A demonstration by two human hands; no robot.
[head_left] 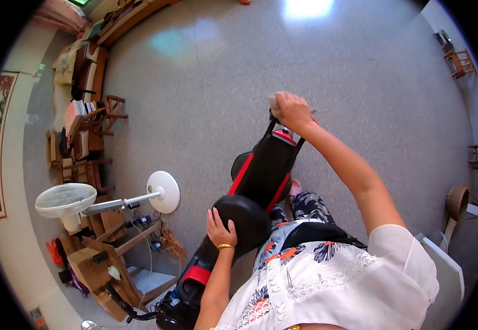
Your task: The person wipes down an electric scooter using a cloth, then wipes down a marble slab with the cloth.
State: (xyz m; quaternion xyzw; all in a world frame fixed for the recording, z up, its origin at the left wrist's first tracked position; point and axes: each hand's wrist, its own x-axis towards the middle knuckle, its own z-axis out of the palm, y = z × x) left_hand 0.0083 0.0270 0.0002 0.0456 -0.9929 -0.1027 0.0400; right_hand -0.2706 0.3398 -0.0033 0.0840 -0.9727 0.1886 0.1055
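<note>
One black-and-red scooter (258,179) stands on the floor (360,77) to my left, long axis slanting up and rightward. I have the right hand (294,113) curled around a pale cloth (274,104) at its rear; the left hand (220,230) lies open on the saddle (244,216).

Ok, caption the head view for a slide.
Left hand on the black seat of a scooter, right hand holding a pale cloth at its rear.

Lone head-worn camera, wide and dark-rimmed, looks forward and steeply down past wearer's white lace-trimmed blouse (327,294) at black-and-red padded-seat scooter (263,165) close below; beyond scooter, view takes in speckled grey floor (222,99); white pedestal fan (163,192) farther off, scooter's left in frame.
</note>
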